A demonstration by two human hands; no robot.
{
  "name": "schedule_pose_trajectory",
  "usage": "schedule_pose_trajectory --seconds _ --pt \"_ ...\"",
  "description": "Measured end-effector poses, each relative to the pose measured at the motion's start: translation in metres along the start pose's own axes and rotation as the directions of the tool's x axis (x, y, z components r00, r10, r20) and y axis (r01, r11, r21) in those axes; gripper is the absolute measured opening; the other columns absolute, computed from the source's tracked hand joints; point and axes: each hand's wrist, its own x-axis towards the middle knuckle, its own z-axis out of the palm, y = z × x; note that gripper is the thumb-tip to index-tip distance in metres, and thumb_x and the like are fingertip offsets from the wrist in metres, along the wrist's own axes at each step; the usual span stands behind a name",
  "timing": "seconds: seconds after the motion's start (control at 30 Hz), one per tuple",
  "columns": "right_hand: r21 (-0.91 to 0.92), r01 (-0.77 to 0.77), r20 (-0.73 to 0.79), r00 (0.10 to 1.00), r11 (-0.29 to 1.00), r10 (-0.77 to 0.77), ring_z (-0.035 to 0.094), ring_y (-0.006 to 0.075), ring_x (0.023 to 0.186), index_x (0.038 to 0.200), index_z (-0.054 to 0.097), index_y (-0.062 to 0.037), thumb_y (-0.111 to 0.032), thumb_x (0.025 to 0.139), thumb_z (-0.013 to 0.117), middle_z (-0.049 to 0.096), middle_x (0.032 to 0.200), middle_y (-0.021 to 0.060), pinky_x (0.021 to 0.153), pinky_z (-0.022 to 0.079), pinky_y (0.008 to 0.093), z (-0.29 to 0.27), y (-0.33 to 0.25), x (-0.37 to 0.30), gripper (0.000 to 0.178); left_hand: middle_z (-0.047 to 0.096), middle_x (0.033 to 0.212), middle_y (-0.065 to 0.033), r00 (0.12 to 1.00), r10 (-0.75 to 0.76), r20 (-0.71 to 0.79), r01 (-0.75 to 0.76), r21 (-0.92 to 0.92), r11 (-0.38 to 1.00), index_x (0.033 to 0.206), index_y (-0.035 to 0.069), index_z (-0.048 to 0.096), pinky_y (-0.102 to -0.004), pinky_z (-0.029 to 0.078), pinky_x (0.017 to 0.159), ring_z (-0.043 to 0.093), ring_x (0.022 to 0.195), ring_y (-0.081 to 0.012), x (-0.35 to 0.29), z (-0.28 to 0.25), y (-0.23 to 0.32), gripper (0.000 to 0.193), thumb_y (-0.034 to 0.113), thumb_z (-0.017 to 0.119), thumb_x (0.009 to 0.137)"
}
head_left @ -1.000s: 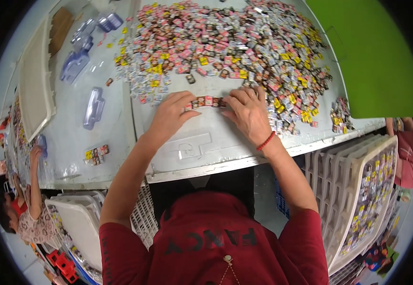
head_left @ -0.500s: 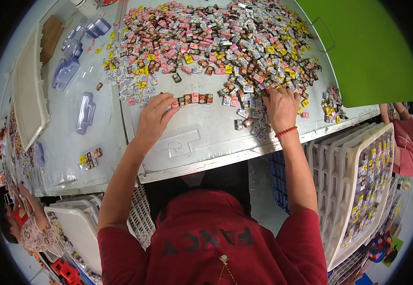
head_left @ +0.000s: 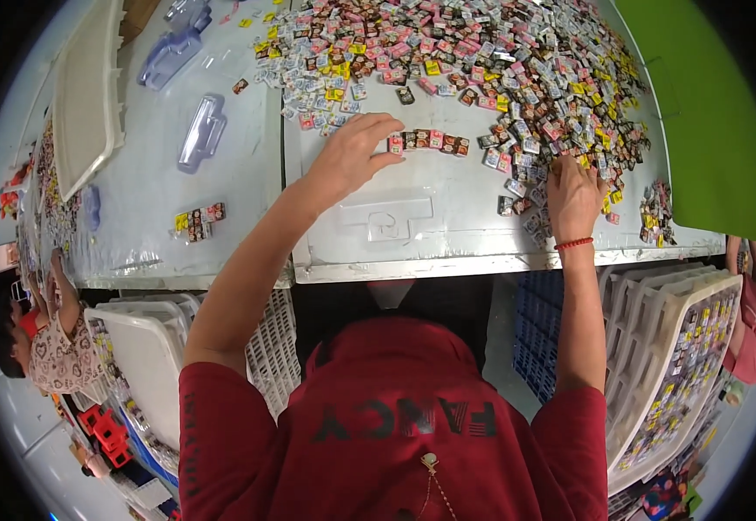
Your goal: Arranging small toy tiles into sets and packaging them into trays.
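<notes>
Small wrapped pieces (head_left: 430, 139) lie in a short row on the grey table (head_left: 412, 234), at the near edge of the big loose heap (head_left: 482, 61). From the head view, the left hand (head_left: 352, 156) reaches forward, fingers curled, tips touching the row's left end. The right hand (head_left: 573, 195) lies palm-down, fingers spread into the heap's edge. At lower right, a white compartment tray (head_left: 682, 347) holds sorted pieces.

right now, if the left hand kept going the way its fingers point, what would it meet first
The left hand points right along the table, fingertips at a short row of small packets. It would meet that row first, at its near end; beyond lies the big packet pile.
</notes>
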Motion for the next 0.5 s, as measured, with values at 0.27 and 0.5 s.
schedule_pose_trajectory --seconds 0.27,0.5 --pt "0.361 -0.045 0.043 0.999 0.931 0.031 0.063 0.0229 0.082 0.104 0.064 -0.0120 -0.014 0.080 0.068 0.067 0.085 0.0046 0.084 0.043 0.0398 -0.039 -0.036 -0.001 0.025 0.062 0.111 -0.0124 0.999 0.001 0.053 0.002 -0.058 0.998 0.114 0.006 0.060 -0.0402 0.046 0.090 0.056 0.105 -0.0321 0.001 0.003 -0.006 0.039 0.017 0.071 0.078" --pt "0.262 0.107 -0.016 0.994 0.959 -0.106 0.062 0.0250 0.084 0.102 0.065 -0.0071 -0.014 0.078 0.070 0.068 0.086 0.0085 0.086 0.041 0.0417 -0.016 -0.095 -0.014 0.025 0.062 0.103 -0.0110 0.993 0.089 -0.073 -0.091 -0.035 0.995 0.109 0.002 0.059 -0.0374 0.047 0.084 0.056 0.093 -0.0299 0.003 0.005 -0.002 0.037 0.006 0.071 0.074"
